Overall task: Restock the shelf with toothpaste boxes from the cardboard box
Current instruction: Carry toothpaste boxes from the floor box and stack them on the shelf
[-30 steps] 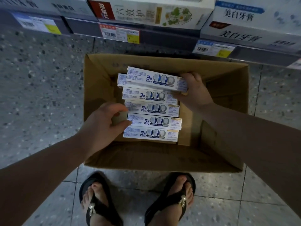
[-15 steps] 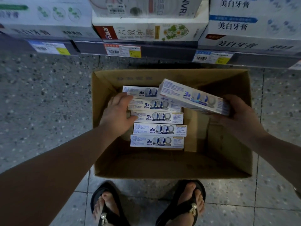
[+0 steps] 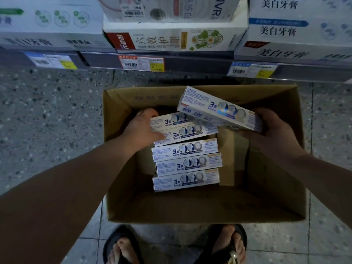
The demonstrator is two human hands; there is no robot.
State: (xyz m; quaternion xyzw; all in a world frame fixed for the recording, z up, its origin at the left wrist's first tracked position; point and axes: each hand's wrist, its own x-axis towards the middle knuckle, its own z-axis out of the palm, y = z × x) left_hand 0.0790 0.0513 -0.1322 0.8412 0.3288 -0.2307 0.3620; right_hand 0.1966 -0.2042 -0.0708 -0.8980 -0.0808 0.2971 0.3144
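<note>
An open brown cardboard box (image 3: 200, 206) stands on the floor in front of my feet. Inside it lies a row of several white-and-blue toothpaste boxes (image 3: 186, 164). My right hand (image 3: 270, 130) grips one toothpaste box (image 3: 219, 111) by its right end and holds it tilted above the carton's far right part. My left hand (image 3: 141, 130) is inside the carton, fingers closed on the left end of the second toothpaste box from the back (image 3: 188, 133), which sits slightly askew. The shelf (image 3: 190, 63) runs across the top of the view.
The shelf carries stacked toothpaste cartons (image 3: 167, 40) and price tags (image 3: 141, 62) along its edge. Speckled tile floor (image 3: 47, 121) surrounds the carton. My feet in black sandals (image 3: 123, 248) stand just before the carton's near wall.
My right hand lifted a toothpaste box out of the row and carried it up and right. My left hand moved from the row's near end to its far end and took hold of a box.
</note>
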